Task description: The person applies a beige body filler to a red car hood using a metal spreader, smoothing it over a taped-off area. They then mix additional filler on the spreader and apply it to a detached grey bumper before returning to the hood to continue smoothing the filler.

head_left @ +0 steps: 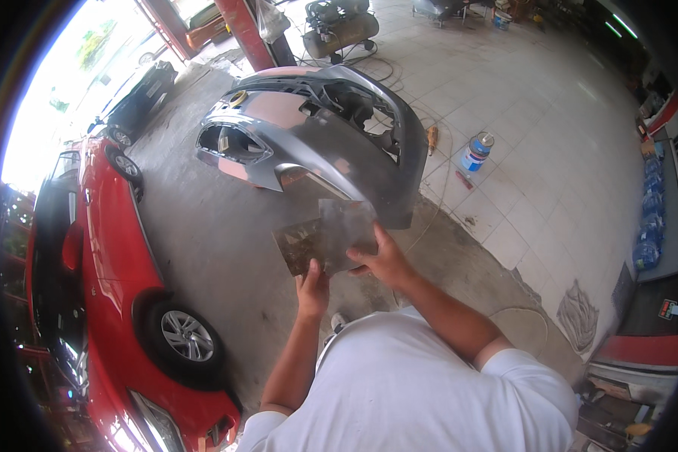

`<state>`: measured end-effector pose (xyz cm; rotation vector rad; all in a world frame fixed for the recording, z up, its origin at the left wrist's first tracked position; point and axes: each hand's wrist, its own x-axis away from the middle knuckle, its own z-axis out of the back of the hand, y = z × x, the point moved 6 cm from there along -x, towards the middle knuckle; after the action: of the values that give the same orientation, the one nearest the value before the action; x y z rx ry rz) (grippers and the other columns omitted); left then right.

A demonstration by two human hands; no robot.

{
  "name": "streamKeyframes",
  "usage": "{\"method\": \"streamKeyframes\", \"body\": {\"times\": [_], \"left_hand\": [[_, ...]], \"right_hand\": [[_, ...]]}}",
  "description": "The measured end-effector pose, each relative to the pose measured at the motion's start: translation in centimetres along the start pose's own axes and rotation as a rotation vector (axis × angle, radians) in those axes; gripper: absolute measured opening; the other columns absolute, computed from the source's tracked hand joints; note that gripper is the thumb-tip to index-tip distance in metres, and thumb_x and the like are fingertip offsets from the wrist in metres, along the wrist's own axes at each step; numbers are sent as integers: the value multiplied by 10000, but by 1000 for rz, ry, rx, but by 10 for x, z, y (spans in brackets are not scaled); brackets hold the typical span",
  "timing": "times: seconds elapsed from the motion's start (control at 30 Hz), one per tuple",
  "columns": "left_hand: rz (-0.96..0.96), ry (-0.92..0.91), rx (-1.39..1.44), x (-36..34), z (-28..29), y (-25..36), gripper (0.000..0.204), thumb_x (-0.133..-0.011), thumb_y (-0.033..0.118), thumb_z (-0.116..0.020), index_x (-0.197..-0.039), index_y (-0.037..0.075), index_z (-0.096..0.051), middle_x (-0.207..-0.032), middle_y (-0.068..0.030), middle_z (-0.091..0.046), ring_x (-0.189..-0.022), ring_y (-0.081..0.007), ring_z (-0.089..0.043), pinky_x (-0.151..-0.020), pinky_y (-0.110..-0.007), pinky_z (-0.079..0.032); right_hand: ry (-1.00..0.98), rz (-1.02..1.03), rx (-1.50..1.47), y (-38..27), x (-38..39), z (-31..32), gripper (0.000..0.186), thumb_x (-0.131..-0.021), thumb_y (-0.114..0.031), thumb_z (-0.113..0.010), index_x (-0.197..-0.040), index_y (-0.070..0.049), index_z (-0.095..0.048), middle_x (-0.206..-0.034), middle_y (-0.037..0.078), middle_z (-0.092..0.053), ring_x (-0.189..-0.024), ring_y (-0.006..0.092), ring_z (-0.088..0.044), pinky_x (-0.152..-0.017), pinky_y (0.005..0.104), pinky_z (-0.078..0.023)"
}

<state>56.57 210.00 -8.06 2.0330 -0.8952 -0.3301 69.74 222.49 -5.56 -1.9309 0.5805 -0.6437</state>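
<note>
Person in a white shirt (437,384) stands near me on the grey floor (203,233), both bare hands raised in front of the chest. The left hand (313,290) is closed narrowly at the lower edge of a brown sheet (297,247), its fingertips against it. The right hand (386,260) grips a grey sheet (344,230) by its right side. The two sheets are side by side in the air, the grey one lapping over the right part of the brown one; I cannot tell how the hidden fingers sit behind them.

Just beyond the sheets is a grey car body (331,143) with pinkish patches, and a yellow ring of tape (238,99) rests on it. To its right, on the pale tiles (527,196), I see a blue can (477,153), a small red thing (463,179) near it, and an orange-brown bottle (432,140). An air compressor (343,34) stands farther back. Along the person's left is a red car (117,241), with a dark car (139,94) beyond it. Over on the right, a crumpled cloth (578,316) lies on the tiles, and clear blue water bottles (649,215) stand in a row.
</note>
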Motion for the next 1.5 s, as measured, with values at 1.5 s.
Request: {"method": "streamKeyframes", "body": {"times": [1.5], "left_hand": [[-415, -92, -946, 34, 5, 67, 140, -970, 88, -671, -1069, 0, -716, -874, -157, -735, -742, -139, -612, -703, -312, -515]], "right_hand": [[303, 153, 91, 38, -4, -22, 423, -912, -177, -793, -1210, -23, -537, -1089, 97, -653, -977, 145, -618, -843, 315, -524]]}}
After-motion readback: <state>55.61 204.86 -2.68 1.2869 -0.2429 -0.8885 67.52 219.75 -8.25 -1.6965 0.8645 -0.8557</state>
